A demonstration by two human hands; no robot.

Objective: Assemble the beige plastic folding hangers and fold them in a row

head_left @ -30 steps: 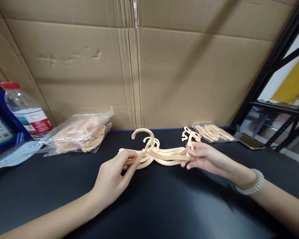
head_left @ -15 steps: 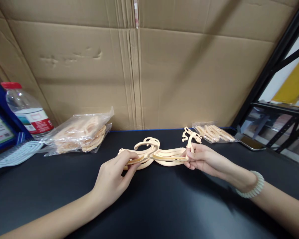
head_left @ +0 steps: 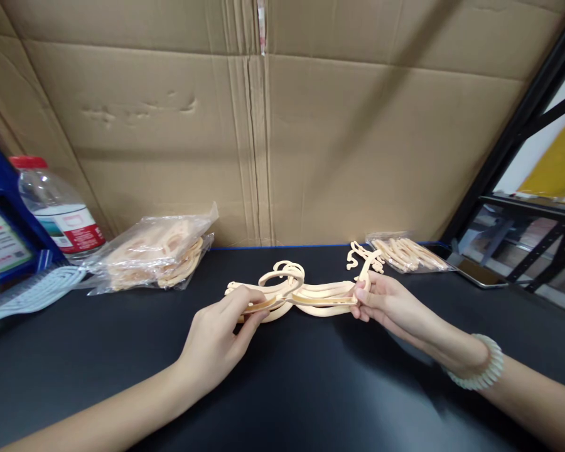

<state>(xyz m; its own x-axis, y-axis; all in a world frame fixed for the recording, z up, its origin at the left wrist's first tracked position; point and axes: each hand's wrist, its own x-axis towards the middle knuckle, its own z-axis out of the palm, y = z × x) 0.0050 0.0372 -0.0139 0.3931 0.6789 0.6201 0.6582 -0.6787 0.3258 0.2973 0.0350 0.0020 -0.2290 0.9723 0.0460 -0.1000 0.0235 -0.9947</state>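
A cream plastic hanger [head_left: 322, 301] is held upright on edge between my hands, its curved hook near the middle. My left hand [head_left: 221, 323] pinches the hanger's left arm. At its right end my right hand [head_left: 386, 304] has closed fingers around a slim cream piece [head_left: 368, 267] that sticks up at the tip; how the two meet is hidden by the fingers. Behind the held hanger, several matching hangers [head_left: 327, 287] lie stacked on the black table [head_left: 282, 389]. Small cream pieces [head_left: 353, 256] lie loose beyond my right hand.
Bagged hangers [head_left: 155, 254] sit at the back left, beside a bottle [head_left: 66, 213] and a pale brush [head_left: 40, 292]. Bagged slim pieces [head_left: 407, 252] and a phone [head_left: 478, 273] are at the back right. Cardboard [head_left: 169, 125] stands behind the table.
The whole view has shifted slightly. The slim piece at my right fingers now leans further to the right. Both hands keep their grips.
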